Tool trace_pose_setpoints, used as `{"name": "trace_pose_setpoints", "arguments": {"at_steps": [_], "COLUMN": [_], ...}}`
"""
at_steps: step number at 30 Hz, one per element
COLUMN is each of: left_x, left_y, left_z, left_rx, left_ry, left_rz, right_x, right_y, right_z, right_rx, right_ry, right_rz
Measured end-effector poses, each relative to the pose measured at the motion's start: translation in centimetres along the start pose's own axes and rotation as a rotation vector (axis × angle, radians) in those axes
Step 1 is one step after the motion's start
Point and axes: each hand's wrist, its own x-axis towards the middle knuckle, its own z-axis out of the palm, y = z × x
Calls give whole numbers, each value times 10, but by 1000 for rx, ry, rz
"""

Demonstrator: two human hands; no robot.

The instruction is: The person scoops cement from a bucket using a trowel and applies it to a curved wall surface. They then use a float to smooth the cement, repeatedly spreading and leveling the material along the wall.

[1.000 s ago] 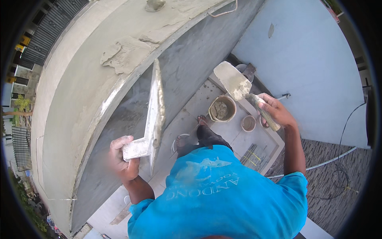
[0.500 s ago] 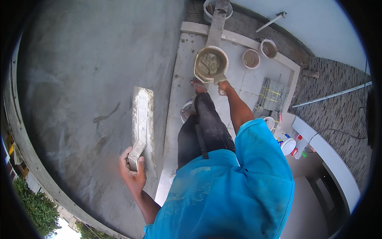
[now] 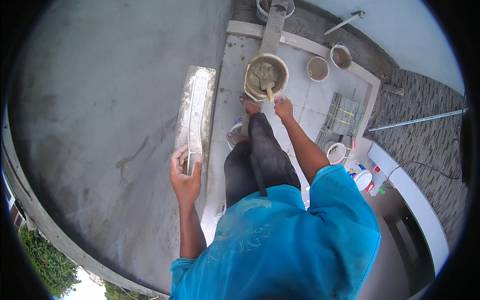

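My left hand [image 3: 186, 177] grips the handle end of a long plaster-streaked float [image 3: 182, 100], raised in front of the grey plastered wall [image 3: 100, 100]. A bucket [image 3: 284, 75] holds wet grey mortar [image 3: 262, 70], with a trowel [image 3: 267, 86] dipped in it, its wooden handle pointing toward me. My right hand [image 3: 283, 107] is just beside that handle with fingers curled; what, if anything, they hold is hidden. My sandalled feet [image 3: 250, 106] stand below the bucket.
Two smaller buckets [image 3: 318, 77] sit right of the mortar bucket, near bundled grey strips [image 3: 340, 115]. A plank [image 3: 272, 30] extends behind it to another container [image 3: 262, 15]. A pale pipe [image 3: 415, 120] crosses the striped stone surface [image 3: 420, 150] at right; white pails [image 3: 362, 180] lie below.
The view has swung from the plastered ledge down toward the floor. My right hand has lowered the trowel into the bucket. Since half a second ago, my left hand has moved up with the float.
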Motion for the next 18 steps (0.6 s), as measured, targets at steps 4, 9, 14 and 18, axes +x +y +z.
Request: {"name": "trace_pose_setpoints", "arguments": {"at_steps": [4,9,14,18], "left_x": [16,2,-37,-105], "left_y": [20,60,107,62], "left_z": [34,62,28,-42], "left_rx": [-231,-90,61,-137], "left_ry": [-10,76,272,459], "left_rz": [110,431,910,916], "right_x": [-130,-234,-250,-252], "right_y": [-207,-317,-368,-437], "right_z": [-101,-123,-131,-183], "right_rx": [333,321,477,267], "right_ry": [-317,-533,-442,-258], "right_rz": [-187,-652,-907,-1197]}}
